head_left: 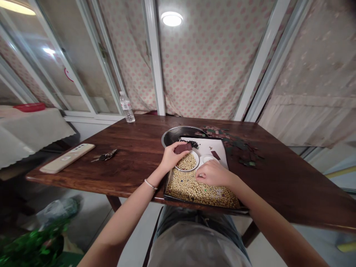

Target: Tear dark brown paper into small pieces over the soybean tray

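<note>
While the head camera looked forward and down, the left hand [172, 157] was curled around a dark reddish-brown rectangular block [183, 148], pinching it between thumb and fingers just above a small round white plate [197, 157] heaped with pale yellow soybeans [187, 162]. A white pearl bracelet [150, 184] sat on that wrist. The right hand [213, 174] was loosely curled, its fingertips [198, 177] on a layer of loose soybeans [191, 190] in a black rectangular tray [166, 187]; whether it held anything, I couldn't tell. Beyond the hands, the tray held a white paper sheet [207, 144], a small round white dish [208, 158] and a small dark brown piece [215, 155]. A heap of black beans [191, 144] lay on the sheet's far edge, with a round steel bowl [178, 131] behind it. All of this sat on a dark brown wooden table [133, 163].
</note>
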Demonstrator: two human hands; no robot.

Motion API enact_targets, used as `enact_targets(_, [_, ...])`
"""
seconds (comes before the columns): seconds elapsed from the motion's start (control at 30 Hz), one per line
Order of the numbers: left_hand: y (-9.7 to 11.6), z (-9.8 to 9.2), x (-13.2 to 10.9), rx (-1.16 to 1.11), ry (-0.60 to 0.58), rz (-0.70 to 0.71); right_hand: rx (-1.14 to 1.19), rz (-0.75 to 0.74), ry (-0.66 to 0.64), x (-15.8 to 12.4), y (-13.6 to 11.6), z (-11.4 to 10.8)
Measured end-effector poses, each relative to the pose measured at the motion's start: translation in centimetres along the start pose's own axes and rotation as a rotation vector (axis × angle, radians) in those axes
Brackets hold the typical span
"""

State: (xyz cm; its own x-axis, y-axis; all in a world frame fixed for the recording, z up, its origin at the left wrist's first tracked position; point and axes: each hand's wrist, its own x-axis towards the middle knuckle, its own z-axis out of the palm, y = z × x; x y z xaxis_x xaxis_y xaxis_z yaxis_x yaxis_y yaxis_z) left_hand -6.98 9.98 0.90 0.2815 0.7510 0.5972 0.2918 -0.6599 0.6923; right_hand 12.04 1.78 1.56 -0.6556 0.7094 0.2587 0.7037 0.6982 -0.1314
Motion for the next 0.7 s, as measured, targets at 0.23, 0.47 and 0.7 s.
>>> enact_targets(0.23, [-0.10, 0.04, 0.07, -0.011, -0.025, 0.008, -0.029, 0.016, -0.031, 0.08, -0.17, -0.11])
enact_targets(0.47, [0.06, 0.01, 0.03, -0.002, -0.029, 0.010, -0.060, 0.014, -0.055, 0.20, -0.10, 0.12])
enact_targets(0.7, [0.00, 0.07, 0.04, 0.005, -0.039, 0.012, -0.078, 0.010, -0.009, 0.21, 0.01, 0.76])
